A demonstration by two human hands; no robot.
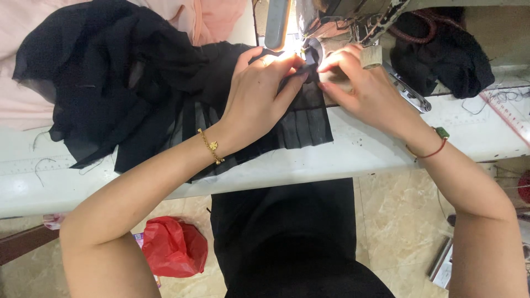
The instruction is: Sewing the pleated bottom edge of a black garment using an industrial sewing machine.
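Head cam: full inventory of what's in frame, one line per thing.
black sheer fabric: 1 piece, black, heaped at table left, pleated end under both hands
pink fabric: 1 pile, pale pink, behind the black fabric, top left
sewing machine: 1, metal, top centre, lamp lit over the needle area
dark cloth bundle: 1, black, right of the machine
sewing table: 1, white, across the frame
red plastic bag: 1, red, on the tiled floor under the table, left
gold bracelet: 1, on left wrist
red cord bracelet: 1, red with green bead, on right wrist
left hand: pinching the black fabric at the needle
right hand: fingertips pressing the fabric beside the needle
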